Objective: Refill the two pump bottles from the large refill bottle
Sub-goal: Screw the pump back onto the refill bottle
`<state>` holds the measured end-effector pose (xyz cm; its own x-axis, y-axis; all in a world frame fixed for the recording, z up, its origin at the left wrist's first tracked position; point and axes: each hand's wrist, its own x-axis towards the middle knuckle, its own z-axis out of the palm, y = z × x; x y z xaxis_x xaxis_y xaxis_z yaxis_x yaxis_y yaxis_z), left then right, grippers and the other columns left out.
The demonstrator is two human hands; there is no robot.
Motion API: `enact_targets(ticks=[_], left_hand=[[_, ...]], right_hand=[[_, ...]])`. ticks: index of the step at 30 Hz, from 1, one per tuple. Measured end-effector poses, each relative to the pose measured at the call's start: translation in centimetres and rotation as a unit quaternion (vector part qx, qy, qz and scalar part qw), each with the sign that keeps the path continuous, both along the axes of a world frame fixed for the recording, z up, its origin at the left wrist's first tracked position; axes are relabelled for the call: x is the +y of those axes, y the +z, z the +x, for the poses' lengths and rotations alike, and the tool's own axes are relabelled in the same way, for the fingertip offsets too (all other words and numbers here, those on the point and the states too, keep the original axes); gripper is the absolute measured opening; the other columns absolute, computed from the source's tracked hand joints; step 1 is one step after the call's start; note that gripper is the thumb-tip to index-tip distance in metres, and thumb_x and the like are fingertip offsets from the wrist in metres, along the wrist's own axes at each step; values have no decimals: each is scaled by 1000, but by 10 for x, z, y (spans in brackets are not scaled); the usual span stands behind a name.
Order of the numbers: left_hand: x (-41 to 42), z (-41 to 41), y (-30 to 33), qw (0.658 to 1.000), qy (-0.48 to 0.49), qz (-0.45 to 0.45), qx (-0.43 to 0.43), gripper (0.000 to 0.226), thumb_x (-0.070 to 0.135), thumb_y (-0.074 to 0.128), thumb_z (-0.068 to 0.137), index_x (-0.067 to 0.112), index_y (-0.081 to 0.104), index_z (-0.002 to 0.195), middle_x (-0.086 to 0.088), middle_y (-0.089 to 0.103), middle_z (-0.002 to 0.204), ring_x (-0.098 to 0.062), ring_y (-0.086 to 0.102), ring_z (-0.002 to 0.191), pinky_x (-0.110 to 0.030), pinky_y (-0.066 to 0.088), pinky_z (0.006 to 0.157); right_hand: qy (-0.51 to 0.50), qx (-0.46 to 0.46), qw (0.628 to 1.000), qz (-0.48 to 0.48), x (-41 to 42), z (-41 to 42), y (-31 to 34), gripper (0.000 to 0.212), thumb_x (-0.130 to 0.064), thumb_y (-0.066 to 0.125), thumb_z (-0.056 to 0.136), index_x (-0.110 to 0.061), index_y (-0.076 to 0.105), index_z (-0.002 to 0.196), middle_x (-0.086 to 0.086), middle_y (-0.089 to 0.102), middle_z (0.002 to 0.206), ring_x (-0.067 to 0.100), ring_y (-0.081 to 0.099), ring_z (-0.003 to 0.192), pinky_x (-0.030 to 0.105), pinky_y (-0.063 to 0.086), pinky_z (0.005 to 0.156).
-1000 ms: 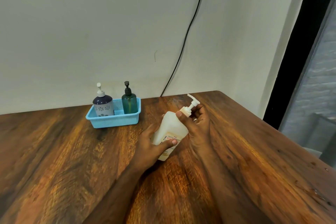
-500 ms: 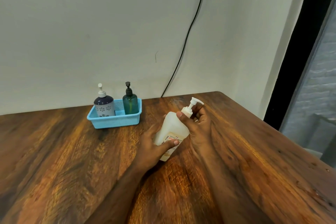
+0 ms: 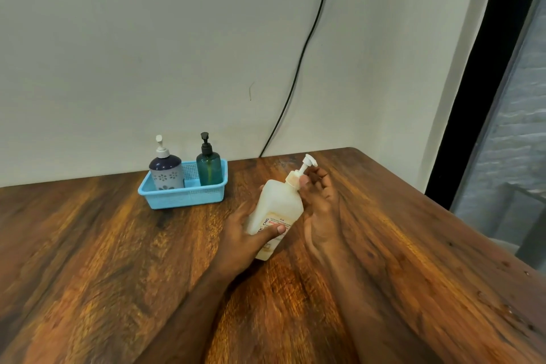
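Note:
The large white refill bottle (image 3: 279,207) with a red-lettered label leans to the right in the middle of the wooden table (image 3: 103,260). My left hand (image 3: 246,235) wraps its lower body, thumb across the label. My right hand (image 3: 320,201) grips the collar under its white pump head (image 3: 308,161). Two pump bottles stand upright in a light blue basket (image 3: 183,195) at the back left: a squat white and dark blue one with a flower print (image 3: 165,173) and a slim dark green one with a black pump (image 3: 209,167).
A black cable (image 3: 307,47) runs down the wall to the table's back edge. The table's right edge (image 3: 443,210) runs diagonally beside a dark door frame (image 3: 484,68). Water droplets dot the wood at the right.
The pump head has turned slightly between my right fingers, and the bottle has shifted a little. The basket and its two bottles have not moved.

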<state>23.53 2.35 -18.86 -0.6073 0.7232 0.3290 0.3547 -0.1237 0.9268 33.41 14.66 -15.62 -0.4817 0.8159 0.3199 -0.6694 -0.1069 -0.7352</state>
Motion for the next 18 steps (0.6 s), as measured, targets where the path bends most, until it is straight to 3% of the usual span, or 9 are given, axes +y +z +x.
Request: enact_targets(ticks=[2,8,14,18], left_hand=[[0,1,1,1000,-2,0,1,56,47,84,68,46,59,118,24,73,107,-3,72,97,-18,58,70],[-1,1,2,1000,-5,6,-8,57,42,85,69,46,59,119,24,73,106,-3,72,97,-17,58,69],[2,0,0,1000,-4,4,2,66,46,85,69,45,56,128,12,73,113,-6,72,100,-23,60,73],[0,1,1,1000,-5,2,2,62,45,84,69,49,55,124,26,72,109,0,71,98,-16,58,69]], right_hand=[[26,8,1000,-9,1,2,1,39,-31,78,79,-24,71,116,9,73,118,22,70,105,36,58,81],[-11,-21,999,34,2,0,1,25,-12,73,90,-14,72,115,8,76,110,19,73,98,28,59,73],[-6,-27,998,54,2,0,0,28,-22,72,87,-19,73,114,4,76,112,17,73,99,27,59,74],[-22,-45,997,53,3,0,-2,25,-15,74,89,-14,73,113,6,77,108,18,74,96,27,59,71]])
